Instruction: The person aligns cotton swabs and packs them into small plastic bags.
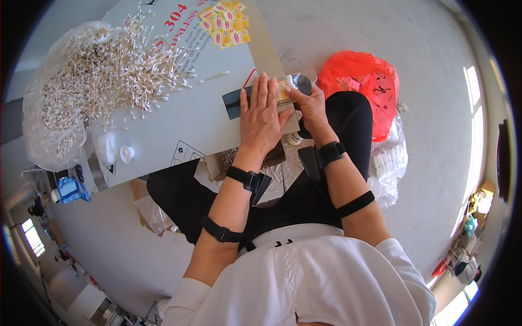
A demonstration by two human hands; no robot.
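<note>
My left hand (262, 115) lies flat, fingers together, pressing down on a dark flat packet (232, 103) at the right edge of a grey cardboard sheet (185, 119) used as a work surface. My right hand (310, 103) pinches a small clear plastic bag (291, 86) with a yellow label, right beside the left fingertips. A large heap of wooden cotton swabs (125, 60) covers the sheet's left part, and one stray swab (215, 77) lies near my hands. Both forearms wear black straps.
Small yellow-and-red sachets (225, 23) are piled at the sheet's far end. A clear bag of swabs (49, 103) sits to the left, a white bottle and cap (126, 154) near the sheet's front. A red plastic bag (361, 81) and white plastic bag (389, 163) lie on the floor at right.
</note>
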